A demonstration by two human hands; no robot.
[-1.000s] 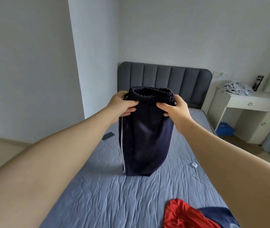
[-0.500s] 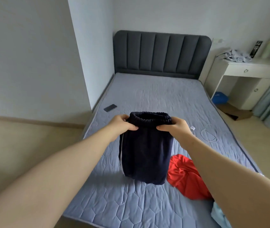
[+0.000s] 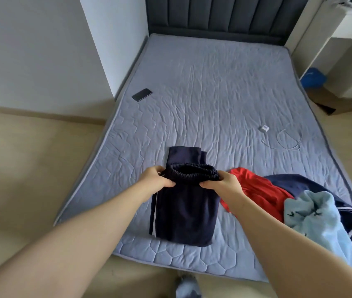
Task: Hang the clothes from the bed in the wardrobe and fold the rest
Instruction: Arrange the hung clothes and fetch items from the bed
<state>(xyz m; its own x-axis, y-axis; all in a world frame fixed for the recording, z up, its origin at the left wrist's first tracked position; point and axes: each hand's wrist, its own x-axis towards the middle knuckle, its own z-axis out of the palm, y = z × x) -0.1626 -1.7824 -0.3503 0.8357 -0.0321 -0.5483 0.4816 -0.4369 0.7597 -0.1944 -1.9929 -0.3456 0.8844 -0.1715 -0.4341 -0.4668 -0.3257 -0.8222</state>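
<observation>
Navy trousers [image 3: 183, 211] now down on bed [image 3: 213, 93]

1. the bed [image 3: 213, 82], topped in grey-blue quilting, runs back to a dark padded headboard [image 3: 224, 14].
2. a black phone [image 3: 141, 94] lies near its left edge; a white plug [image 3: 264, 128] and a looped white cable [image 3: 286, 144] lie toward the right side.
3. at the near end lie folded navy trousers [image 3: 183, 214], a red garment [image 3: 256, 190] just beside them, and a navy garment [image 3: 312, 181] and pale blue fleece [image 3: 314, 211] heaped at the right edge.
</observation>
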